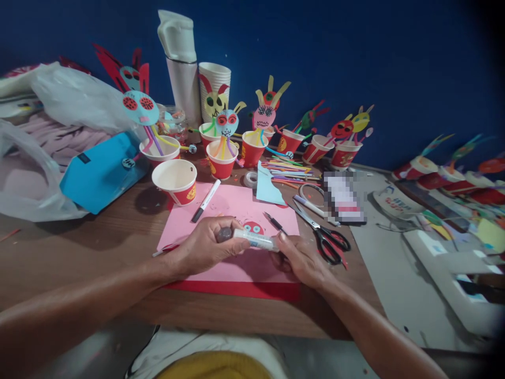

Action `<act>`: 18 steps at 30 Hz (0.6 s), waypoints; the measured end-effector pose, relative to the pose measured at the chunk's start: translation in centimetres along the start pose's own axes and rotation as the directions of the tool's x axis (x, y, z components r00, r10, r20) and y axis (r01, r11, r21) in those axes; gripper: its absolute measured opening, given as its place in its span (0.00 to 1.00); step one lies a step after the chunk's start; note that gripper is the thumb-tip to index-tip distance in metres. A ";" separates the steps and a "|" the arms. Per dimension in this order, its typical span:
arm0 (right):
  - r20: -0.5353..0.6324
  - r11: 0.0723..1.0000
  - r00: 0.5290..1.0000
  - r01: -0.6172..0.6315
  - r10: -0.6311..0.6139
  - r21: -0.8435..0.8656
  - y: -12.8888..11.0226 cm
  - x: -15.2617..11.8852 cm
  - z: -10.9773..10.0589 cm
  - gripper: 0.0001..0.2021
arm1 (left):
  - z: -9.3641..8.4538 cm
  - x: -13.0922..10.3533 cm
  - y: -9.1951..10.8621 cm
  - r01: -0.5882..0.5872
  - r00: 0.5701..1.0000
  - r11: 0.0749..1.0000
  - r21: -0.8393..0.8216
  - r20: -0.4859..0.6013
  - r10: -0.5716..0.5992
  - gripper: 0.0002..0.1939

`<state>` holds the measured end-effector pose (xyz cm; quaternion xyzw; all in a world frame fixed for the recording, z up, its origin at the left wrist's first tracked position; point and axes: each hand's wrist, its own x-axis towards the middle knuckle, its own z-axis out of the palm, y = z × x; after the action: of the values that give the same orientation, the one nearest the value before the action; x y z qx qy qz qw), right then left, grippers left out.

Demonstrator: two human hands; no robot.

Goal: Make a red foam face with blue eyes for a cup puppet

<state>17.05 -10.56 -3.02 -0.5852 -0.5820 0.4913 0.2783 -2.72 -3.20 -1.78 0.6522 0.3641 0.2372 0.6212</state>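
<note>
Both my hands hold a clear tube with a dark cap [256,239], level above a pink sheet [232,266]. My left hand [211,245] pinches the capped end, and my right hand [302,258] has its fingers closed round the other end. Just behind the tube a red paper face with blue eyes [253,228] lies on the sheet. A white marker with a black cap [206,201] rests behind my left hand. Near my right hand are a black pen [275,222] and black-handled scissors [321,231]. Red paper [236,290] shows under the sheet's front edge.
A bare paper cup [174,181] stands behind the sheet, with several decorated cups [222,158] farther back. Light blue paper [269,184], a tape roll [251,179] and coloured sticks [288,171] lie nearby. A phone [344,197] is right; a plastic bag [35,184] is left.
</note>
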 end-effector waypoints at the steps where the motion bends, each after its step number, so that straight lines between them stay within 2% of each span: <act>1: -0.018 0.999 0.999 0.026 -0.027 -0.018 0.1 0.0 -0.1 0.28 | 0.0 0.0 0.0 0.004 1.000 1.000 -0.003 -0.004 -0.004 0.10; 3: -0.073 0.985 0.986 0.140 -0.148 -0.095 0.3 0.0 -0.3 0.22 | 0.0 0.1 0.0 0.024 1.000 1.000 -0.013 -0.006 -0.024 0.10; 5: -0.137 0.938 0.945 0.263 -0.298 -0.228 0.4 -0.1 -0.4 0.14 | -0.1 0.1 -0.1 0.050 0.999 0.999 -0.022 0.000 -0.050 0.10; 7: -0.174 0.892 0.908 0.310 -0.380 -0.330 0.4 -0.2 -0.4 0.12 | -0.1 0.1 -0.1 0.061 0.998 0.998 -0.030 0.013 -0.060 0.10; 9: -0.179 0.910 0.921 0.282 -0.346 -0.304 0.3 -0.1 -0.2 0.10 | -0.1 0.1 -0.2 0.045 0.999 0.999 -0.026 0.026 -0.044 0.11; 12: -0.086 0.992 0.988 0.121 -0.124 -0.041 0.3 0.0 0.0 0.22 | 0.0 0.0 -0.3 -0.025 0.999 0.999 0.023 0.022 0.025 0.11; 15: 0.013 0.993 1.000 -0.025 0.023 0.114 0.4 0.2 0.0 0.29 | 0.0 0.0 -0.6 -0.078 0.997 0.995 0.063 0.021 0.077 0.11; 16: 0.003 0.994 1.000 -0.024 0.024 0.109 0.5 0.3 0.0 0.30 | 0.0 0.0 -0.6 -0.080 0.997 0.995 0.066 0.024 0.079 0.11; 18: -0.058 0.995 0.997 0.065 -0.061 0.078 0.4 0.3 -0.1 0.30 | 0.0 0.0 -0.6 -0.057 0.998 0.997 0.054 0.016 0.057 0.11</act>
<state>17.22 -10.29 -3.49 -0.5684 -0.5721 0.4889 0.3327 -2.79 -3.21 -2.36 0.6807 0.3471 0.2401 0.5988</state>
